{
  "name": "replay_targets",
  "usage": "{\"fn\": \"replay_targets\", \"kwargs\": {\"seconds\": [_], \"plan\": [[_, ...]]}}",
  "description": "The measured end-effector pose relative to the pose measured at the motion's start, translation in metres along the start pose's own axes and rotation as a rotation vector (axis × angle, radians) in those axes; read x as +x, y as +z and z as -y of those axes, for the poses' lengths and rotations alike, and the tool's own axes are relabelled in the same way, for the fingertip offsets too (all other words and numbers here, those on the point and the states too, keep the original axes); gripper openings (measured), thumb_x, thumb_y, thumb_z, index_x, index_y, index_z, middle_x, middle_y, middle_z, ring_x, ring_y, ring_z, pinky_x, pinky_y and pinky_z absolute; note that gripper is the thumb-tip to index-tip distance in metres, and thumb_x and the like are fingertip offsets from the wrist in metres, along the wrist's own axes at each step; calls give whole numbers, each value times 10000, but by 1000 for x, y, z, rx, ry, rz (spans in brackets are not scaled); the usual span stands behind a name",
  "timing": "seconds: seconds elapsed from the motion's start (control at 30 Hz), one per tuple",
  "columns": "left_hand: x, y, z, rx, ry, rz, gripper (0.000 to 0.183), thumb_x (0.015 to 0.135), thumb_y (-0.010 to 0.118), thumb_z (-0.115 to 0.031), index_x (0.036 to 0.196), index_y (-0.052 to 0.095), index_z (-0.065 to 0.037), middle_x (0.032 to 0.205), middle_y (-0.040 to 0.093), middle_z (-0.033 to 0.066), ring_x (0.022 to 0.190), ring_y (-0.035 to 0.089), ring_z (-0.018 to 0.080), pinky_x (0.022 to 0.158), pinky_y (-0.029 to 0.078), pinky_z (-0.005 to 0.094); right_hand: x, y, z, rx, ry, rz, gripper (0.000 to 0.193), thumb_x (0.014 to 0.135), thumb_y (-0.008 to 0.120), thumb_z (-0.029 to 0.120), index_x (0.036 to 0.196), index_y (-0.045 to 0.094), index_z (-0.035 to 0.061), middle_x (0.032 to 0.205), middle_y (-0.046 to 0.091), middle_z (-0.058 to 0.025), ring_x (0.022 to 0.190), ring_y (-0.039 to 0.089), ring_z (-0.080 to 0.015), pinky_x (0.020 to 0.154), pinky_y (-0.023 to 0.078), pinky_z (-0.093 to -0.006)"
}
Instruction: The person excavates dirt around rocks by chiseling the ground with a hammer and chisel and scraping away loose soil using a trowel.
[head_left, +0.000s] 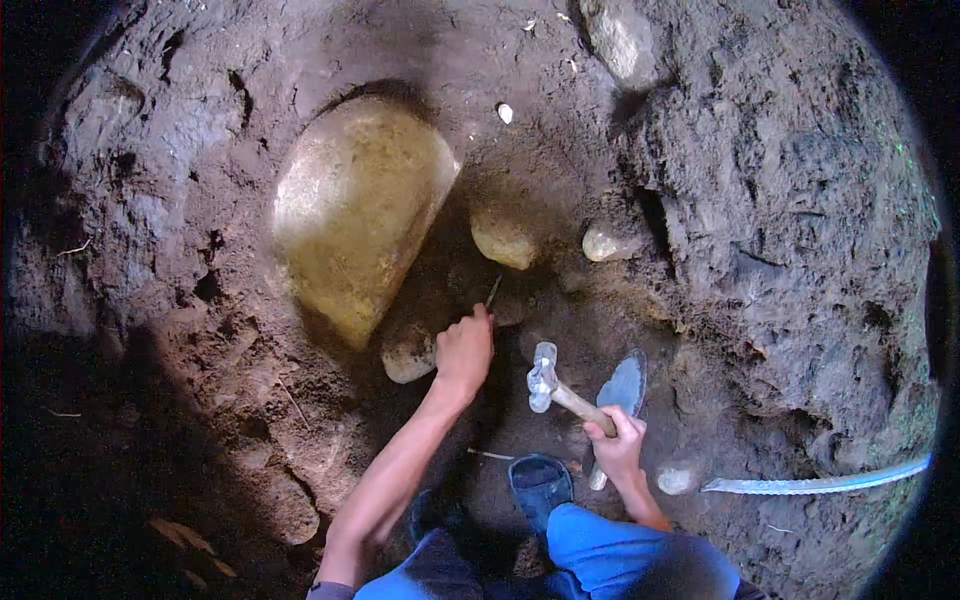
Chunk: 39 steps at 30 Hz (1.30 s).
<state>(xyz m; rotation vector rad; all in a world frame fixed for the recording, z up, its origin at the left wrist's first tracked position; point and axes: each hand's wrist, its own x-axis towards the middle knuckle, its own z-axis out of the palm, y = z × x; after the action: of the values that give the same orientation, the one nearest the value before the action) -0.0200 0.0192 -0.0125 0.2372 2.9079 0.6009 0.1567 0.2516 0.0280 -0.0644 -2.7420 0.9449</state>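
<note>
My left hand (pixel 465 350) is closed around a thin chisel-like metal tool (pixel 494 291), whose tip points away toward the dark soil below a rounded yellowish stone (pixel 504 238). Most of the tool is hidden in the fist. Beside that hand a smaller pale stone (pixel 408 354) sits in the earth. In my right hand (pixel 620 442) is a hammer (pixel 560 388), gripped by its wooden handle, with the metal head up and to the left. A pointed trowel (pixel 624 382) is partly covered by the right hand and seems to lie on the ground under it.
A large smooth yellowish boulder (pixel 365 215) stands embedded at the left. Rough earth walls (pixel 780 200) rise around the pit. A small pale stone (pixel 605 242), another stone (pixel 677 478) and a whitish ribbed strip (pixel 820 484) are at the right. My dark shoe (pixel 541 490) is close below.
</note>
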Motion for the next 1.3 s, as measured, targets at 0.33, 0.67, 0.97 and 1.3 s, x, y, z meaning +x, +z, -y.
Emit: {"fn": "replay_targets", "kwargs": {"seconds": [0.33, 0.67, 0.97, 1.3], "plan": [[-17, 30, -3, -146, -87, -30, 288, 1063, 440, -290, 1034, 571, -35, 853, 710, 221, 752, 702, 430, 664, 565, 544, 5, 3, 2, 125, 98, -16, 430, 849, 801, 420, 896, 665, 15, 683, 642, -114, 599, 649, -228, 560, 492, -357], [-17, 35, 6, -180, -72, -64, 290, 1054, 462, -310, 1037, 574, -43, 838, 706, 229, 727, 695, 440, 642, 558, 550, -4, -3, -6, 126, 220, -10, 338, 881, 778, 315, 912, 657, 1, 695, 622, -96, 627, 605, -166, 603, 484, -342], [-2, -12, 23, -142, 3, -2, 270, 1021, 533, -305, 1035, 613, -47, 837, 692, 259, 783, 677, 466, 687, 534, 576, -7, 2, -12, 138, 256, 7, 250, 867, 774, 232, 926, 661, 17, 714, 642, -110, 645, 631, -201, 625, 496, -365], [2, -11, -1, -92, -38, -62, 289, 1017, 536, -286, 1012, 631, -13, 776, 689, 238, 736, 688, 457, 654, 550, 561, 13, 17, 6, 198, 280, 29, 318, 891, 781, 308, 953, 688, 10, 682, 630, -61, 619, 586, -140, 593, 479, -324]]}}
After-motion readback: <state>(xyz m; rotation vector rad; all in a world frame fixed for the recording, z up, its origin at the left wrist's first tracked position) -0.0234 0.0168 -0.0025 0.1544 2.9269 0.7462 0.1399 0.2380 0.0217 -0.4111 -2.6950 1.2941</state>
